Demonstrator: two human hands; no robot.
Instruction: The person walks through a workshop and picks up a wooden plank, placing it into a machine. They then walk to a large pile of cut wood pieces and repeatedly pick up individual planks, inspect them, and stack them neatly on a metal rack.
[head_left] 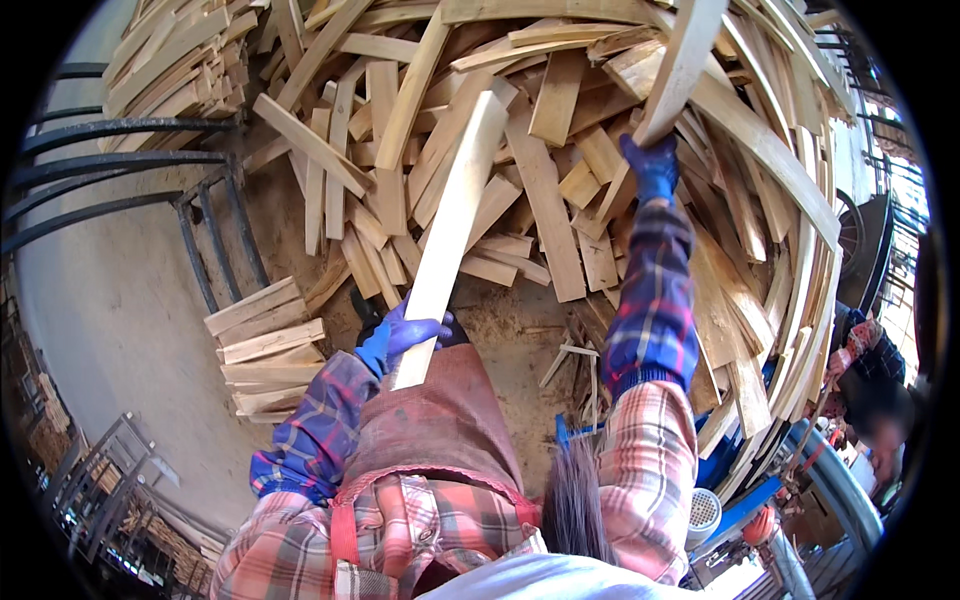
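Note:
In its blue-purple glove, my left hand is closed around the lower end of a pale wooden board. The board slants up and away over a loose heap of wooden boards. My right arm is stretched out to the far right side of that heap. There my right hand, also gloved in blue, grips the near end of another wooden board, which rises toward the top edge of the view. Its fingertips are partly hidden.
A small stack of boards lies left of my apron. Dark metal racks stand at the left, beside a taller wood stack. Blue machine parts and another person are at the right.

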